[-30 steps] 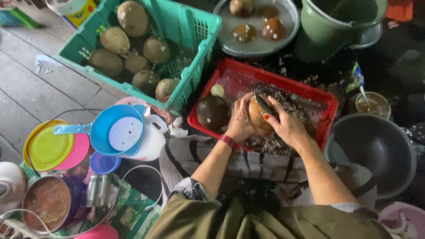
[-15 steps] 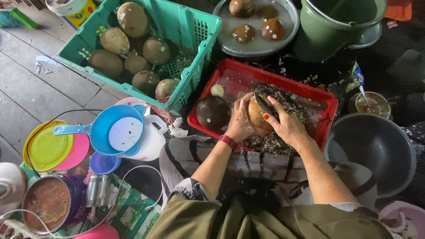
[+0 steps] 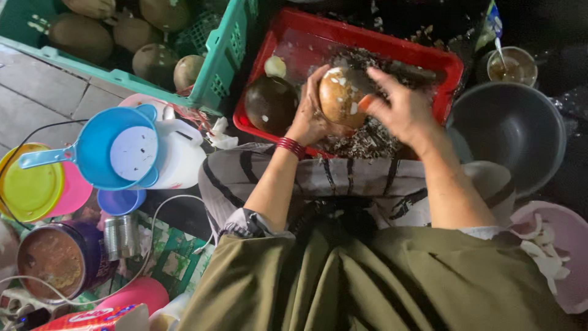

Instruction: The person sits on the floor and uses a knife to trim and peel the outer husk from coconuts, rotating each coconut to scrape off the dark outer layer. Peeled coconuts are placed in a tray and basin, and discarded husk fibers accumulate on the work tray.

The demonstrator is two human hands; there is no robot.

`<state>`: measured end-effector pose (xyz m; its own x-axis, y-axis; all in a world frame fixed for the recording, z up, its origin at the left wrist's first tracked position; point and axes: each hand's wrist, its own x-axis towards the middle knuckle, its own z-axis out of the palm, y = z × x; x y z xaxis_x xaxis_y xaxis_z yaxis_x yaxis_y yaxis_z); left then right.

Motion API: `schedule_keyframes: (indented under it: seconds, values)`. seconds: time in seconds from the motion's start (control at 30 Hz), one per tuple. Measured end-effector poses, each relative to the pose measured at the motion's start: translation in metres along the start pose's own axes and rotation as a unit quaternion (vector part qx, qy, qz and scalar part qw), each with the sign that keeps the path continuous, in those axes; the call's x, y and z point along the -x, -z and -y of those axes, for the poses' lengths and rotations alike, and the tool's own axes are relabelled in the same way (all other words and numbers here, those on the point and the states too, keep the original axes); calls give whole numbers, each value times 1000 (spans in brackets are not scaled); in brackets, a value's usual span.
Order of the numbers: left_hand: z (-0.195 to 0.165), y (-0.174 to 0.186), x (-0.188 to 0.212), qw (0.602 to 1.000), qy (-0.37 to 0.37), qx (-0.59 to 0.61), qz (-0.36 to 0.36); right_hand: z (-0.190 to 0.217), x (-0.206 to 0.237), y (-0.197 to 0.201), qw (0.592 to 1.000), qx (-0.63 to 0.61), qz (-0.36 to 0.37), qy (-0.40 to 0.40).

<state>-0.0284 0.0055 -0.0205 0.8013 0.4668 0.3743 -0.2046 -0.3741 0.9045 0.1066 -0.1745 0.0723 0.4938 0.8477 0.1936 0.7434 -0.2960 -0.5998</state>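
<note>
- Over the red tray (image 3: 294,34), both arms reach out from the person's body, bent a little at the elbows.
- The left hand (image 3: 309,119) wraps around the left side of a round brown coconut (image 3: 340,95). Its fingers curl up over the shell and grip it.
- A red band sits on the left wrist.
- The right hand (image 3: 401,110) presses on the right side of the coconut. Its fingers spread out, and the thumb lies on the shell. It grips the coconut too.
- The coconut sits between the two hands, held just above the tray. White bits stick to its shell.
- Under the hands, a pile of brown and white scraps (image 3: 361,141) fills the near part of the tray.
- A dark round coconut (image 3: 271,103) lies in the tray, just left of the left hand. A small pale piece (image 3: 275,66) lies just beyond it.
- Far to the left stands a green crate (image 3: 223,55) with more coconuts inside.
- Right of the tray sits a grey bowl (image 3: 508,132), near the right arm.
- Near the right edge sits a pink bowl (image 3: 560,245) with white pieces in it.
- On the left, a blue scoop (image 3: 107,150) rests on top of a white jug (image 3: 180,159).
</note>
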Motion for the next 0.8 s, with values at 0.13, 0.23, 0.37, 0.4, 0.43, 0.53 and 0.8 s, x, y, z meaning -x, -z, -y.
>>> schedule_keyframes:
  seconds: [0.13,0.23,0.37,0.4,0.43,0.53,0.8]
  values:
    - [-2,5,-3,998,-22,-58,22,19,10,-16,987,105,117,-36]
    - [-5,6,-2,998,-17,-50,25,25,12,-18,973,185,130,-41]
    - [-7,9,-2,998,20,-43,44,28,9,-12,976,188,108,-23]
    - [-7,9,-2,998,27,-29,49,29,7,-11,973,195,113,-37]
    - [-7,10,-2,998,17,-29,49,31,6,-11,971,204,118,-50]
    - [-8,11,-3,999,-7,-12,43,37,2,-15,973,197,110,-49]
    - [3,-1,3,999,-36,-30,-9,40,-2,-24,978,191,77,-40]
